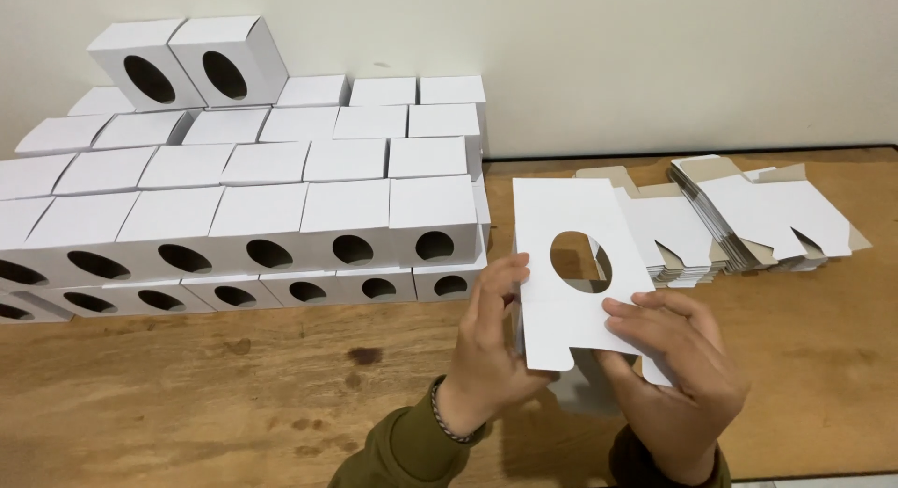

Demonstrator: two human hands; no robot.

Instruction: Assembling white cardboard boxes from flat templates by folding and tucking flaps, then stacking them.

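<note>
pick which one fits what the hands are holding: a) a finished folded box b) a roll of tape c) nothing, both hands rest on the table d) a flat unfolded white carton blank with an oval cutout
d: the left hand and right hand both grip a flat white carton blank with an oval hole, held above the wooden table, while the folded boxes sit stacked at the left.

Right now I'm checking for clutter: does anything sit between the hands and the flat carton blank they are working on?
No. The left hand and right hand already grip the flat carton blank directly.
</note>
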